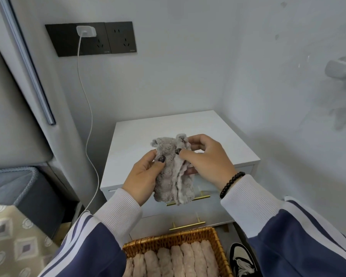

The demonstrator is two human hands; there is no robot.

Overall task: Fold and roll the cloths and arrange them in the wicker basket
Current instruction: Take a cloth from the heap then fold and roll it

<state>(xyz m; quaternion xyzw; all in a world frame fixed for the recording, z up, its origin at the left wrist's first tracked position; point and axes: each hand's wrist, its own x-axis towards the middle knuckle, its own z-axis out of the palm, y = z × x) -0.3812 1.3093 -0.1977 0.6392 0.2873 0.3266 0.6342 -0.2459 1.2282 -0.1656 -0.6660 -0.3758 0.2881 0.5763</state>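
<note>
- Head view: a fluffy grey cloth (174,176), folded lengthwise, hangs in the air above the front edge of the white drawer cabinet (218,136).
- Left hand (144,176) grips the cloth's left side, thumb curled over it.
- Right hand (206,156) pinches the cloth's upper right edge.
- Wicker basket (218,246) sits below, in front of the cabinet, holding a row of pink rolled cloths (176,260).
- A shoe (241,260) lies just beside the basket's right wall.

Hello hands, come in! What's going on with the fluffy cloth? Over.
Both hands, left and right, gripping grey cloth in mid-air, folded lengthwise. Basket below, rolls lined up inside. Nothing blocking.
</note>
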